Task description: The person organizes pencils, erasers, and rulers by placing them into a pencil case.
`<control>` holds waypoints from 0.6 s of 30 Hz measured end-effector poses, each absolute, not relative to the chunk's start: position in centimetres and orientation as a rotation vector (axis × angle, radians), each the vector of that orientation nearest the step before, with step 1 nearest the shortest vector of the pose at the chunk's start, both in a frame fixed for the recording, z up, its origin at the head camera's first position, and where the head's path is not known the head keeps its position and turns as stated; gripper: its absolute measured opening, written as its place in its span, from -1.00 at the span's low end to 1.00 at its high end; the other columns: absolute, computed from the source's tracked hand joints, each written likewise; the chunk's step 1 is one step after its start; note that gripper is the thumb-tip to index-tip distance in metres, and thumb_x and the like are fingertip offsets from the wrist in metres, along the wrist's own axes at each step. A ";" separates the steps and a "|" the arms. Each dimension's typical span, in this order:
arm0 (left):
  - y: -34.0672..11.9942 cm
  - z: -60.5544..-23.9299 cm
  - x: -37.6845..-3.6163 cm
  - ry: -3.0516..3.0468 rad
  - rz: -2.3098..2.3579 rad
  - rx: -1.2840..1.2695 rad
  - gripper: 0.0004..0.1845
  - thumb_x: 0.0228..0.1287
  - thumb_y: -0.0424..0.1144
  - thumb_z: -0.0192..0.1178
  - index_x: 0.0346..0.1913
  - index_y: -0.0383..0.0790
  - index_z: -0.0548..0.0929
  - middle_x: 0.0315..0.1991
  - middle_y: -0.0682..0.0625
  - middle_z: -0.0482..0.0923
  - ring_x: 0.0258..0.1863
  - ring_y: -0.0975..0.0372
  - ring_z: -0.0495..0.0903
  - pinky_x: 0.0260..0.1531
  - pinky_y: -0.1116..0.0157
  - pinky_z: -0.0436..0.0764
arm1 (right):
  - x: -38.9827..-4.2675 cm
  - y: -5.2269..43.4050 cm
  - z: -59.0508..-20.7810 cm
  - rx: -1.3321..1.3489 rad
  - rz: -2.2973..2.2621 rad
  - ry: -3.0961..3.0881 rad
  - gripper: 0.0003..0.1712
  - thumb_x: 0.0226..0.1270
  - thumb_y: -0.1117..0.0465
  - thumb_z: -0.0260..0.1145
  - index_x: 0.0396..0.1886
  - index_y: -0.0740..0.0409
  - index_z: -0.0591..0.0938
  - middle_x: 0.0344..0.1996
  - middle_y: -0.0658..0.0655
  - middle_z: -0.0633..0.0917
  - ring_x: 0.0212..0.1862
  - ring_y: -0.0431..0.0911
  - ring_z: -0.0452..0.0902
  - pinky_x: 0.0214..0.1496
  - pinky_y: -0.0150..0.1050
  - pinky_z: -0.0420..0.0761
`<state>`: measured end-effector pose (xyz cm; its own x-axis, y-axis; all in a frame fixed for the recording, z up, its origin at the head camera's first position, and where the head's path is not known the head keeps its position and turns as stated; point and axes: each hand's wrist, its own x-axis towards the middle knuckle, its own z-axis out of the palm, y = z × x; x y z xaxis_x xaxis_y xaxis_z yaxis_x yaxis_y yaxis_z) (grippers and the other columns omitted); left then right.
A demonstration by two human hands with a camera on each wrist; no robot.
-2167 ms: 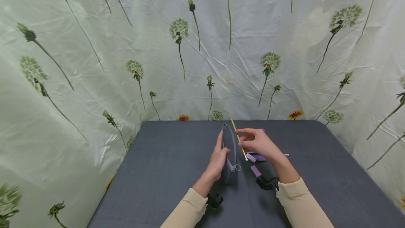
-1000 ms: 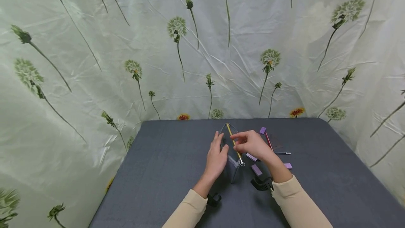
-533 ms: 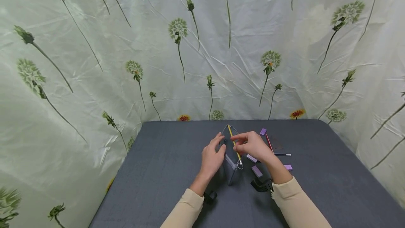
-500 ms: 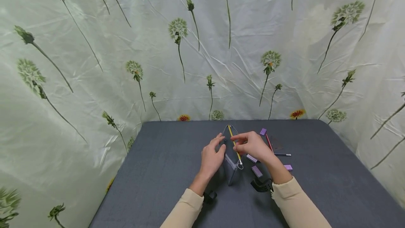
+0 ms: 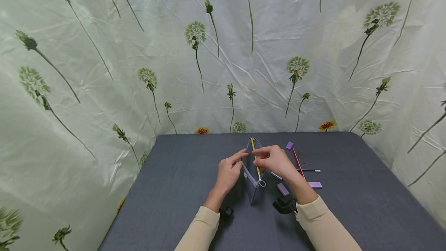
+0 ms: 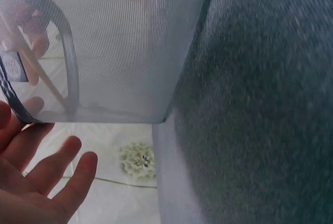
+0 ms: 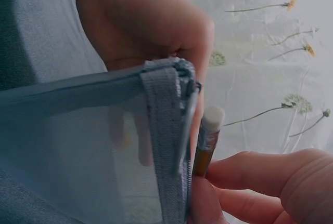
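Note:
A translucent grey mesh zipper pouch [image 5: 250, 189] stands upright on the dark table, its zipper side facing up and spread open. My left hand [image 5: 228, 171] holds the left rim of the opening; in the left wrist view one finger shows through the mesh and others lie outside the pouch [image 6: 119, 42]. Between right thumb and fingertips my right hand [image 5: 277, 162] pinches a yellow pencil [image 5: 258, 170] with a white eraser end. The pencil lies lengthwise along the opening, eraser toward me, right by the zipper end with its ring pull [image 5: 262, 183].
Right of the pouch lie purple blocks, one at the back [image 5: 289, 145], one near the right wrist [image 5: 283, 189] and another farther right [image 5: 315, 184]. A red pencil [image 5: 297, 159] crosses a dark pencil [image 5: 310, 171]. A flower-print curtain [image 5: 223, 49] hangs behind the table [image 5: 181, 173].
The pencil has moved left from beside the pouch into line with its opening, lying lower now. My left hand has shifted left, its fingers now on the rim.

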<state>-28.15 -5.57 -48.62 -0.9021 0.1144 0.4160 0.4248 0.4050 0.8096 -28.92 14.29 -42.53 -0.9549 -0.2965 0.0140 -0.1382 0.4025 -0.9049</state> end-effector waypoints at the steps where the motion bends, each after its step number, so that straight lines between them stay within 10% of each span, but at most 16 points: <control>1: -5.7 -48.6 -28.2 -2.371 -1.508 -0.473 -0.62 0.41 -0.41 0.07 0.17 -0.11 0.72 0.26 0.14 0.57 -0.88 0.30 0.02 -0.84 0.37 0.13 | -28.9 14.2 -42.6 -0.393 -1.596 2.501 -0.56 0.26 0.32 0.46 0.15 0.25 0.68 -0.30 0.13 0.76 -0.33 -0.03 0.72 -0.21 -0.06 0.75; 8: -6.2 -48.7 -28.3 -2.400 -1.512 -0.476 -0.65 0.42 -0.31 0.13 0.17 -0.03 0.72 0.28 0.19 0.55 -0.45 0.18 0.68 -0.78 0.36 0.26 | -28.7 13.4 -42.6 -0.341 -1.636 2.494 -0.57 0.24 0.33 0.48 0.13 0.22 0.70 -0.34 0.11 0.76 -0.37 -0.03 0.72 -0.23 -0.07 0.75; 15: -6.2 -48.8 -28.4 -2.421 -1.490 -0.479 -0.65 0.43 -0.25 0.13 0.19 0.07 0.71 0.28 0.26 0.53 -0.50 0.10 0.65 -0.16 0.21 0.66 | -28.6 12.5 -42.8 -0.288 -1.575 2.592 -0.57 0.20 0.34 0.51 0.10 0.13 0.73 -0.39 0.06 0.74 -0.41 -0.08 0.71 -0.29 -0.13 0.74; 18: -6.3 -49.0 -28.6 -2.414 -1.499 -0.482 -0.64 0.43 -0.26 0.13 0.19 0.08 0.70 0.28 0.27 0.53 -0.17 0.10 0.72 -0.07 0.14 0.68 | -28.6 12.4 -43.0 -0.296 -1.531 2.637 -0.56 0.19 0.33 0.51 0.10 0.13 0.73 -0.43 0.04 0.72 -0.42 -0.06 0.70 -0.28 -0.07 0.74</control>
<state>-28.55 -6.31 -49.01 -0.9115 0.1421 0.3861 0.4091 0.4131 0.8137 -28.58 12.37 -42.96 -0.9783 -0.2051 0.0295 -0.1273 0.4825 -0.8666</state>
